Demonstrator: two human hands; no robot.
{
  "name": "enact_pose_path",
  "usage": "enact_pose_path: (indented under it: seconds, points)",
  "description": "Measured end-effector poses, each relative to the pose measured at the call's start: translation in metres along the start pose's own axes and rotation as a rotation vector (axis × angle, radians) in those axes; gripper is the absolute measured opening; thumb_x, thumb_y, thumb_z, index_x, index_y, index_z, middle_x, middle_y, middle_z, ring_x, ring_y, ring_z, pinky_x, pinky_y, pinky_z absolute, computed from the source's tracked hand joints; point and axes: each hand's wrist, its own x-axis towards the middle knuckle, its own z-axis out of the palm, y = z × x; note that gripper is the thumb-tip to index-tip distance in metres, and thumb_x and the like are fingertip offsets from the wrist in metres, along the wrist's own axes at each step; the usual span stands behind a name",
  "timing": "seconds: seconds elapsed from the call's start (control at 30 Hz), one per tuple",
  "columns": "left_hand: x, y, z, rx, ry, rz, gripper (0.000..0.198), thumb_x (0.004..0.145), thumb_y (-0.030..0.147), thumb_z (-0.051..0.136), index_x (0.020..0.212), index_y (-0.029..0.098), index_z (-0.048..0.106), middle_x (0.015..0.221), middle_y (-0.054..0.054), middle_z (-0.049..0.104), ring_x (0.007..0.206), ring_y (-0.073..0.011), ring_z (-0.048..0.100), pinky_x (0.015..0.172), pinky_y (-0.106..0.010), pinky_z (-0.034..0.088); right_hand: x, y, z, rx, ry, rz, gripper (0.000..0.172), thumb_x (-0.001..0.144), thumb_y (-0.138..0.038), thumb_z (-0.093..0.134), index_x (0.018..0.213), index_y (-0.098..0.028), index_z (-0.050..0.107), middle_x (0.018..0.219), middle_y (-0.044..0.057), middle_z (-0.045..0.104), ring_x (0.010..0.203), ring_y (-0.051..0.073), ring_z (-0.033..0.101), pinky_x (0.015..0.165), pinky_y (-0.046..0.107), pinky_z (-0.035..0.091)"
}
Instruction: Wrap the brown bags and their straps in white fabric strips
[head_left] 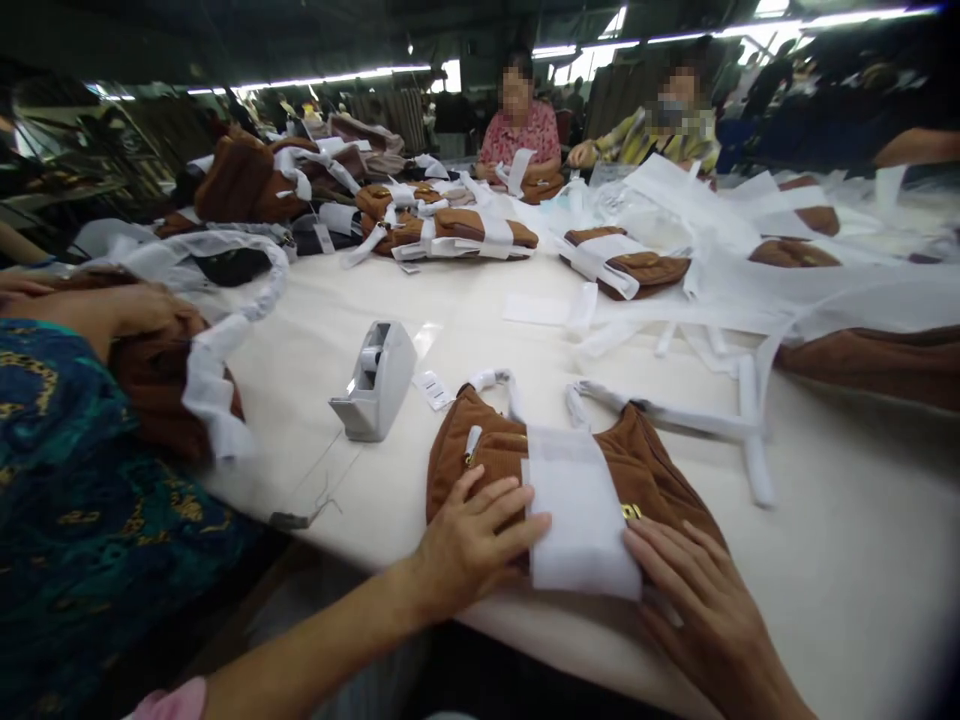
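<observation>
Fingers spread wide, the left hand and right hand rest flat on a brown corduroy zip bag, either side of a white foam band.

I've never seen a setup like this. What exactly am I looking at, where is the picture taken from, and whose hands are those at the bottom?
This picture comes from a camera worn on a person's head, looking forward and down, so the two bare hands are that person's own. The left hand and right hand lie flat on a brown zippered bag, on either side of a white padded strip wrapped across it. Nearby on the white table stands a grey tape dispenser. Further along lie more brown bags wrapped in white. A co-worker's hand, at the left, rests on another bag. Two more people sit across the table.
</observation>
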Motion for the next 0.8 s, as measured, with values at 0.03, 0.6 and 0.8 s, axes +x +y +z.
enact_pose_path:
  seconds: [0.03, 0.6, 0.8]
  points:
    - [0.005, -0.007, 0.004, 0.006, -0.005, -0.015, 0.053, 0.077, 0.035, 0.061, 0.125, 0.028, 0.042, 0.128, -0.006, 0.049, 0.121, -0.0241, 0.039, 0.106, -0.046, 0.015, 0.006, 0.002, 0.005, -0.006, 0.027, 0.027, 0.057, 0.079, -0.026, 0.057, 0.132, -0.023, 0.037, 0.122, 0.008, 0.053, 0.111, 0.025, 0.05, 0.098, 0.044, 0.032]
    - [0.017, 0.05, 0.041, -0.912, 0.543, -0.893, 0.021, 0.077, 0.035, 0.055, 0.085, 0.015, 0.057, 0.072, 0.0, 0.054, 0.052, -0.0081, 0.046, 0.05, -0.021, 0.04, 0.034, -0.002, 0.035, -0.012, 0.345, 0.153, 0.021, 0.081, -0.029, 0.056, 0.101, -0.023, 0.057, 0.106, 0.006, 0.062, 0.096, 0.023, 0.058, 0.094, 0.044, 0.035]
    - [0.03, 0.062, 0.047, -1.332, 0.616, -1.123, 0.035, 0.067, 0.051, 0.064, 0.08, 0.019, 0.058, 0.066, 0.0, 0.055, 0.048, -0.01, 0.051, 0.043, -0.022, 0.04, 0.022, 0.001, 0.05, 0.184, 0.371, 0.135, 0.021, 0.08, -0.03, 0.059, 0.101, -0.032, 0.06, 0.103, 0.002, 0.062, 0.095, 0.022, 0.057, 0.089, 0.043, 0.039]
